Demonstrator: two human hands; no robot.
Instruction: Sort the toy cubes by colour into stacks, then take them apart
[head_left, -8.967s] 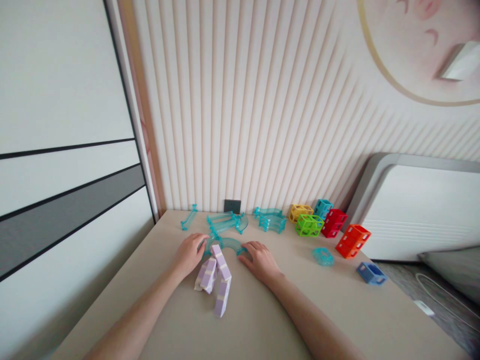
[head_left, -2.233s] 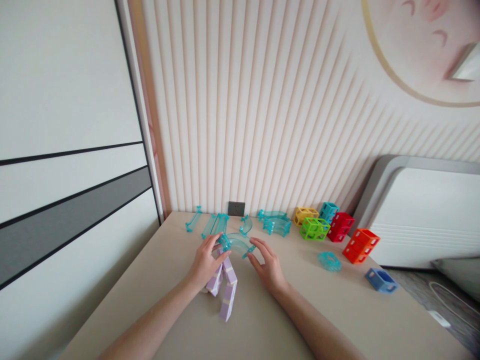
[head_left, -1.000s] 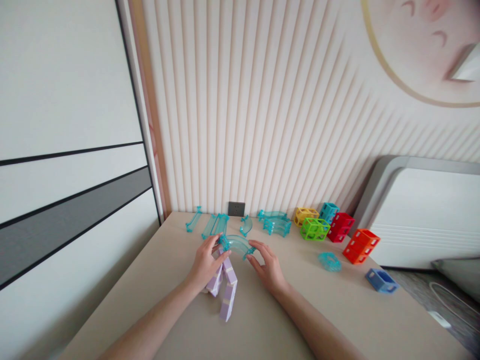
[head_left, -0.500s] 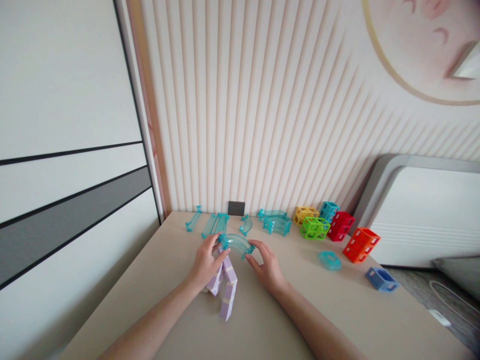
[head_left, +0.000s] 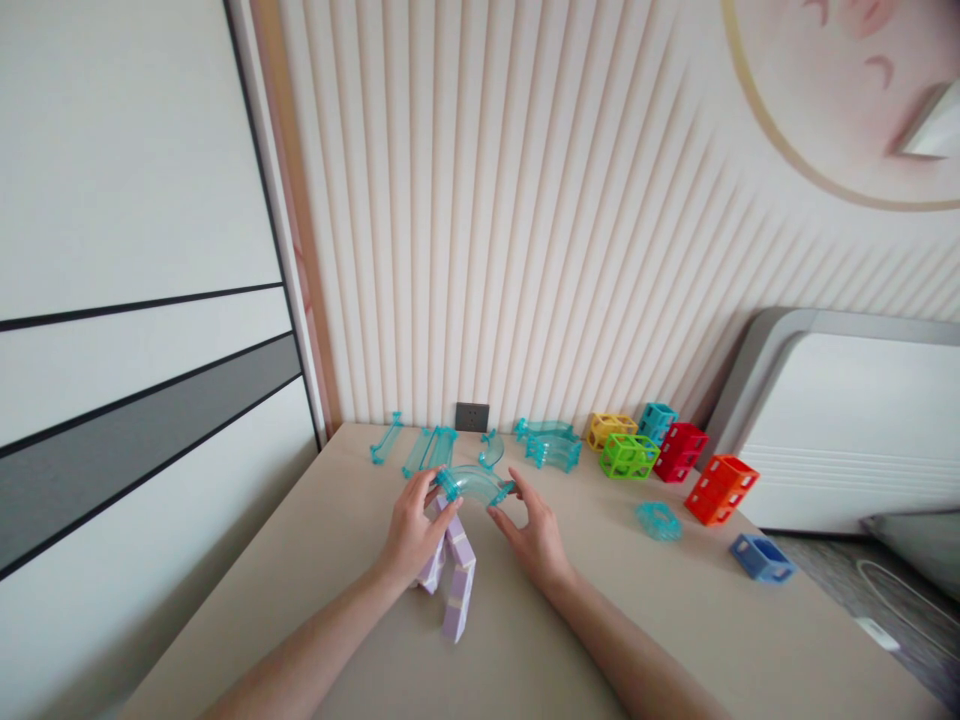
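Observation:
A curved, see-through teal track piece (head_left: 477,484) is held between my two hands above the table. My left hand (head_left: 412,525) grips its left end, thumb below and fingers behind. On the right end, my right hand (head_left: 536,535) has its thumb and fingers about the connector. Lavender blocks with pale bands (head_left: 459,590) show under and beside my left hand; part of them is hidden behind it, and whether they hang or lie on the table I cannot tell.
Along the wall stand straight teal track pieces (head_left: 431,450) and curved teal track pieces (head_left: 553,452). To the right are a yellow block (head_left: 609,430), green block (head_left: 628,457), red block (head_left: 681,452), orange block (head_left: 721,489), blue block (head_left: 763,557) and teal ring-shaped piece (head_left: 658,521).
The curved track piece has tilted slightly, its right end rising a little. My right hand's fingers have shifted up a bit; my left hand stays nearly in place.

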